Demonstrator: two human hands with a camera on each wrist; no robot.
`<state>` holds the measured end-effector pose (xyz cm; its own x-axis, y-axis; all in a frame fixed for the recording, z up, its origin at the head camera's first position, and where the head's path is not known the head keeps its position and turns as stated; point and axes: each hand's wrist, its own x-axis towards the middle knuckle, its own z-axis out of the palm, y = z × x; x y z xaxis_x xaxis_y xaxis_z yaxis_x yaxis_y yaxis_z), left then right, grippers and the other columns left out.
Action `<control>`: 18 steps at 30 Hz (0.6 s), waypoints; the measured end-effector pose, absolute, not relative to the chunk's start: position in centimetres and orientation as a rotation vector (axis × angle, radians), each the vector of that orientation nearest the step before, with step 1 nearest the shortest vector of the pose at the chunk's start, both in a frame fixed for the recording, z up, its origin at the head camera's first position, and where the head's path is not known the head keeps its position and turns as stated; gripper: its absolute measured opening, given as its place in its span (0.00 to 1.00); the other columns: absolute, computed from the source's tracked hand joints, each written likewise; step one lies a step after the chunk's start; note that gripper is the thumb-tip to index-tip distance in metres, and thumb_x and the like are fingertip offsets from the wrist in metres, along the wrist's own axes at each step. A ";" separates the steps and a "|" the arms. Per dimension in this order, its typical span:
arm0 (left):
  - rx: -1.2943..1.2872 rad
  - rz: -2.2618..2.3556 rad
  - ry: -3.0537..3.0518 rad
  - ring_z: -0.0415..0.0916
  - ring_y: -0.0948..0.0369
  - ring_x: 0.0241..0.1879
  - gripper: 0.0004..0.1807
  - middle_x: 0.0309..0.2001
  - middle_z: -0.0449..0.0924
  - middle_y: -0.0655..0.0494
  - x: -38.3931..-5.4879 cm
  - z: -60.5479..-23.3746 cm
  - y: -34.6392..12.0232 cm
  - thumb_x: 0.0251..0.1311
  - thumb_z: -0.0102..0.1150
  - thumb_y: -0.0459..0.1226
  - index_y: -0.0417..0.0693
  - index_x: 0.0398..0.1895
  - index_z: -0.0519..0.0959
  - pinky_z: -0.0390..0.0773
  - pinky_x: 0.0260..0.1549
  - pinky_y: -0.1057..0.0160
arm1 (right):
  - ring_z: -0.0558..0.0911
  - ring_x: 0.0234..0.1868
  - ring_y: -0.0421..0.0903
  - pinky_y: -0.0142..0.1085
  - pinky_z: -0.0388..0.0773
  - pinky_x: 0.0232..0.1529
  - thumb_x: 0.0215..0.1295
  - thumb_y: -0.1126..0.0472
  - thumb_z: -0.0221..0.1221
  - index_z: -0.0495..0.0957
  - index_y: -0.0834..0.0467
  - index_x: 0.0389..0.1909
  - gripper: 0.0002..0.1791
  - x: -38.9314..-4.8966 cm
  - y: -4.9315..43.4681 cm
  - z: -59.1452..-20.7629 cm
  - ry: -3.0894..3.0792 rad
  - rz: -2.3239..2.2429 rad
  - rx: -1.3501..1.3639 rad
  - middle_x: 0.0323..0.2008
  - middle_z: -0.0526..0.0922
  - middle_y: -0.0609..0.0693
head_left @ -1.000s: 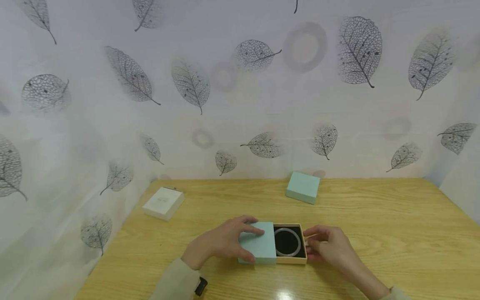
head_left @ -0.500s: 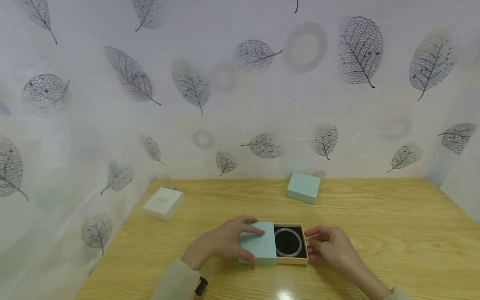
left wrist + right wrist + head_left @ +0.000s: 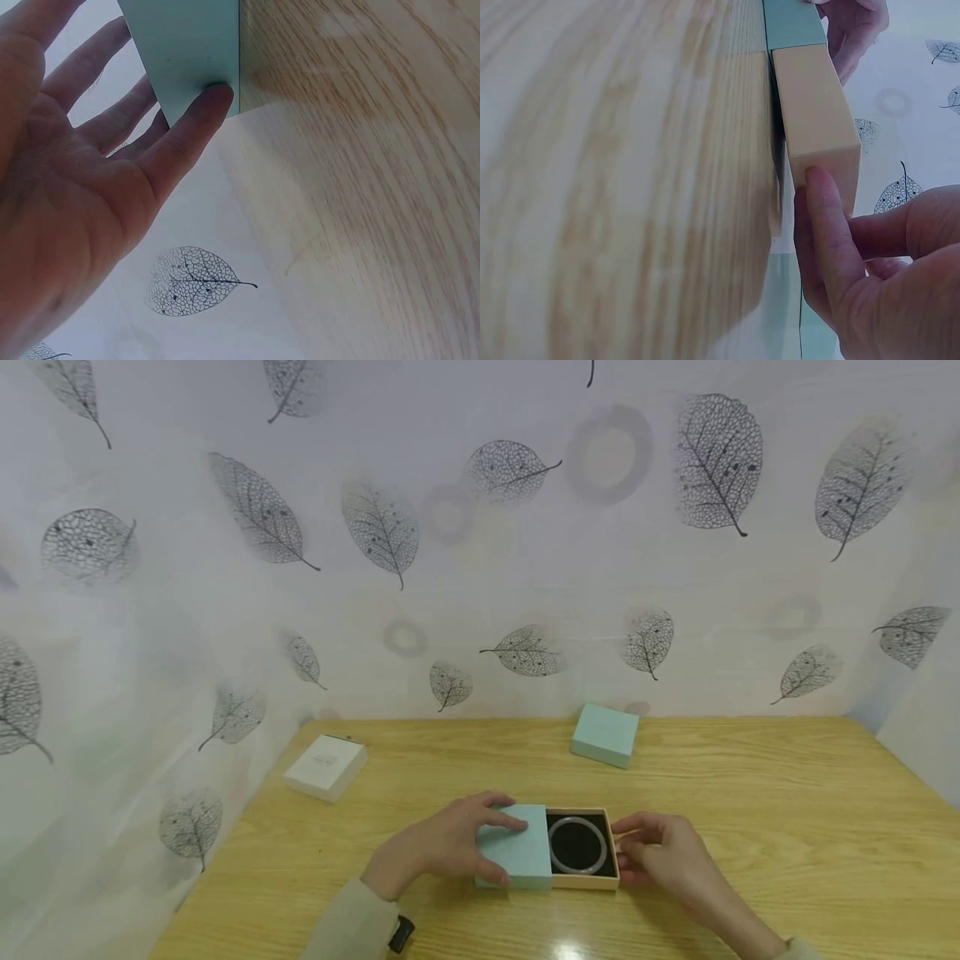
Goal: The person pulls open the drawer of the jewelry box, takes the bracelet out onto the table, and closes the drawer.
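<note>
A pale mint slide box lies on the table, its outer sleeve (image 3: pixel 528 852) at the left and its tan inner drawer (image 3: pixel 585 882) partly out to the right. Inside the drawer, a translucent whitish bangle (image 3: pixel 603 847) rests on black padding. My left hand (image 3: pixel 450 845) grips the sleeve, thumb along the near side and fingers over the top and far side. At the drawer's right end, my right hand (image 3: pixel 670 860) holds the end with bent fingers; in the right wrist view a finger lies against the tan end wall (image 3: pixel 829 169). Its exact pinch is partly hidden.
A white box (image 3: pixel 326 767) sits at the back left of the wooden table (image 3: pixel 750 793). Another mint box (image 3: pixel 606 735) stands at the back, right of centre. Behind the table hangs a leaf-patterned sheet (image 3: pixel 480 568).
The drawer has slid slightly farther right out of the sleeve, together with my right hand. More of the bangle shows. My left hand stays in place on the sleeve.
</note>
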<state>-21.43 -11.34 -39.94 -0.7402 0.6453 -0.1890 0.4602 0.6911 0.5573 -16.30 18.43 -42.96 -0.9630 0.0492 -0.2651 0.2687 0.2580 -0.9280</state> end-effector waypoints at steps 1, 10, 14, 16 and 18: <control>0.864 0.689 2.532 0.59 0.48 0.77 0.35 0.78 0.62 0.57 -21.4 -39.9 -11.4 0.51 0.77 0.52 0.67 0.66 0.79 0.64 0.73 0.40 | 0.87 0.34 0.48 0.40 0.89 0.34 0.69 0.79 0.52 0.80 0.71 0.51 0.14 -16.3 18.5 -43.0 2.343 -1.781 0.296 0.38 0.86 0.58; 0.867 0.687 2.530 0.59 0.48 0.77 0.35 0.78 0.62 0.58 -21.4 -40.0 -11.4 0.52 0.77 0.52 0.67 0.66 0.79 0.64 0.73 0.40 | 0.86 0.35 0.47 0.39 0.89 0.34 0.70 0.78 0.52 0.80 0.71 0.52 0.14 -16.5 18.7 -43.2 2.358 -1.755 0.294 0.39 0.86 0.58; 0.861 0.689 2.528 0.59 0.48 0.77 0.35 0.78 0.62 0.58 -21.4 -39.9 -11.4 0.52 0.77 0.53 0.68 0.66 0.79 0.64 0.73 0.40 | 0.87 0.35 0.48 0.40 0.89 0.34 0.70 0.78 0.52 0.80 0.71 0.52 0.14 -16.5 18.8 -43.2 2.355 -1.750 0.313 0.38 0.87 0.57; 0.855 0.691 2.526 0.59 0.49 0.77 0.35 0.78 0.62 0.59 -21.4 -39.9 -11.4 0.52 0.77 0.52 0.68 0.66 0.79 0.64 0.73 0.40 | 0.88 0.35 0.48 0.40 0.89 0.34 0.70 0.77 0.51 0.80 0.71 0.52 0.14 -16.5 18.9 -43.2 2.358 -1.744 0.311 0.38 0.88 0.57; 0.852 0.692 2.525 0.59 0.49 0.77 0.34 0.78 0.62 0.59 -21.4 -39.9 -11.4 0.52 0.77 0.52 0.68 0.66 0.79 0.64 0.73 0.41 | 0.88 0.36 0.48 0.40 0.89 0.34 0.70 0.77 0.51 0.80 0.70 0.52 0.14 -16.5 18.9 -43.2 2.360 -1.741 0.317 0.38 0.88 0.57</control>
